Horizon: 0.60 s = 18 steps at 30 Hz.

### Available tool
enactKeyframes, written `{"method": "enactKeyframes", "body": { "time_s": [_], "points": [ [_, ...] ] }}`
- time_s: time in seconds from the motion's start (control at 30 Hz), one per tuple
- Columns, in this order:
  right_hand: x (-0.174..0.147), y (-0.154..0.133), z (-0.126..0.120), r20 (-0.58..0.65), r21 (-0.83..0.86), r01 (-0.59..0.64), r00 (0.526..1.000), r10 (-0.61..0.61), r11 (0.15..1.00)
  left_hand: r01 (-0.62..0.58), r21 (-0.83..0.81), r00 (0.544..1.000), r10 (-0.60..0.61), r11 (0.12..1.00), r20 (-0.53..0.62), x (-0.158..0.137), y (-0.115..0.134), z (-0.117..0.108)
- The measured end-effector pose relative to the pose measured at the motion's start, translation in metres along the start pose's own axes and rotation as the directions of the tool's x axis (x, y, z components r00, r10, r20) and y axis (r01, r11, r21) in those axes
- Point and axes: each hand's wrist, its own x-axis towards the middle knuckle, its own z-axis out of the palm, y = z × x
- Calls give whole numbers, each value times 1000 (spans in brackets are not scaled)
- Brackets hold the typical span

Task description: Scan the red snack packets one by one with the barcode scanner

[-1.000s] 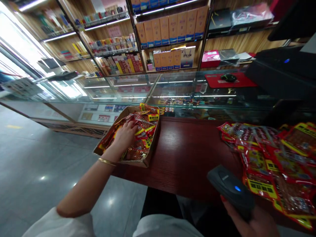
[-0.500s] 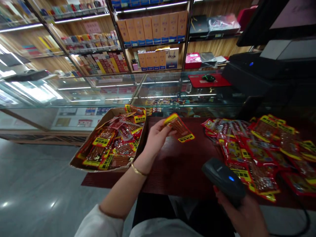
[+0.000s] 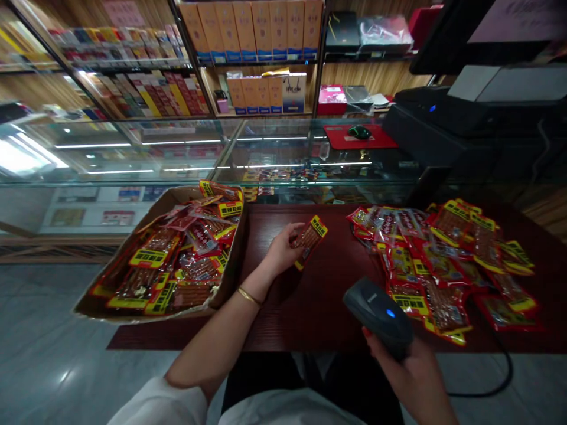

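My left hand (image 3: 284, 248) pinches a snack packet (image 3: 312, 238) with yellow ends and brown contents, holding it over the dark red tabletop (image 3: 274, 319). Wrapped around a black barcode scanner (image 3: 376, 313) with a lit blue light is my right hand (image 3: 410, 369), its head pointing up and left toward the packet. To the left, an open cardboard box (image 3: 234, 260) is full of similar packets. A spread pile of snack packets (image 3: 425, 260) lies on the table to the right of the scanner.
Behind the table runs a glass display counter (image 3: 177, 156), with a red mouse pad (image 3: 385, 137) and a black mouse (image 3: 359, 132) on top. Dark checkout equipment (image 3: 465, 130) stands at the back right. The scanner's black cable (image 3: 507, 378) loops at the lower right. Shelves of boxes (image 3: 261, 32) line the wall.
My left hand has turned the packet, so its printed yellow end now points up and right. The scanner stays in my right hand. The whole view has shifted somewhat.
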Motion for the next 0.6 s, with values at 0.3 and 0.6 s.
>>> {"method": "enactKeyframes", "body": {
  "time_s": [0.3,0.6],
  "points": [
    [5,-13,2,-26,-167,152,987,-158,974,252,-283,966,-258,926,15,-2,3,6],
    [4,-22,-2,54,-179,136,990,-128,974,97,-159,993,-107,982,-52,-2,0,3]
  ]
}}
